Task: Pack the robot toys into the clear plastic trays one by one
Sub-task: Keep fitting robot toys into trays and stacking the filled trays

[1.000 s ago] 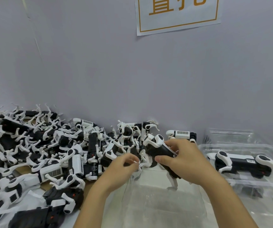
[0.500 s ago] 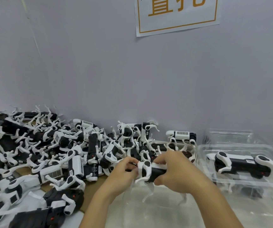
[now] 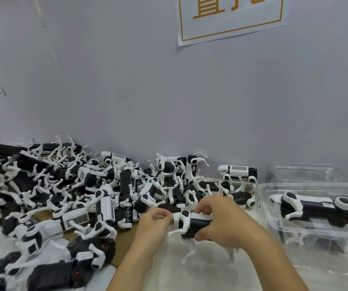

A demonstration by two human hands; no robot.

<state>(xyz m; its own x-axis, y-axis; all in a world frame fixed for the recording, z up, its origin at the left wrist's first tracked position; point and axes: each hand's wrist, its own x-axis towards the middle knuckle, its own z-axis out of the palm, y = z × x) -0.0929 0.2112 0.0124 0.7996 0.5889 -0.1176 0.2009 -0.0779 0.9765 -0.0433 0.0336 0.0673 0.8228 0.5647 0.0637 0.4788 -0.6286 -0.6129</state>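
the right hand (image 3: 224,222) curls around a robot toy (image 3: 192,222) held over the near clear tray (image 3: 206,269); the left hand (image 3: 155,222) pinches its end. seating it comes next, judging by the packed tray (image 3: 315,229) and waiting pile (image 3: 74,192) beyond.

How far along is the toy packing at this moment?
Done: one robot toy lies in the clear tray at right. In hand: the right hand grips another toy over an empty tray, while the left hand pinches its end. Left: the big pile of toys on the left, so most of the job remains.
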